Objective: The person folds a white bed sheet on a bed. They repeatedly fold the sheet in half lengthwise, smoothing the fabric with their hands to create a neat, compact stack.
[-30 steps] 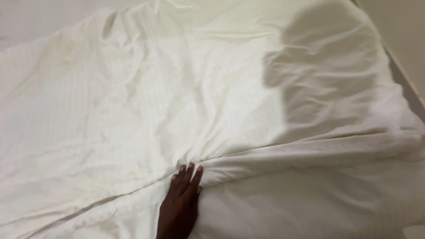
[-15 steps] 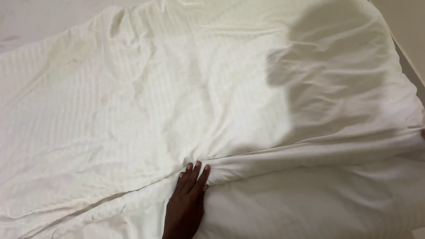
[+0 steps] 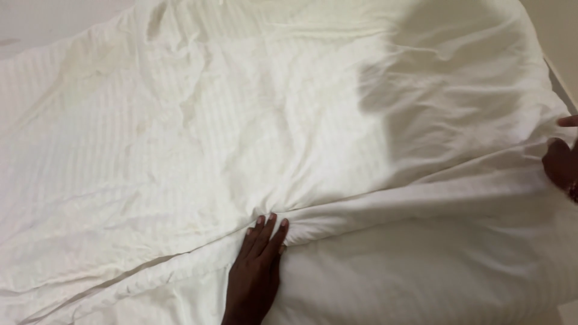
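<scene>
White bedding fills the whole view from the head camera, lit from above, with a soft grey shadow across its upper right part. Left hand [image 3: 256, 265]: lies flat, palm down, fingers [image 3: 263, 230] straight and held close together, pressing on the striped white duvet [image 3: 241, 132] at the point where its lower edge gathers into a fan of creases. From that point a long raised fold [image 3: 415, 201] of the duvet runs rightward across the bed. Right hand [image 3: 561, 161]: only partly in view at the right border, touching the far end of that fold; whether it grips or merely rests on the cloth cannot be told. Below the fold lies a smoother plain white sheet [image 3: 421, 271], reaching to the lower border. Above the left hand the duvet spreads wide, rumpled, with faint woven stripes, and extends to the upper left corner.
</scene>
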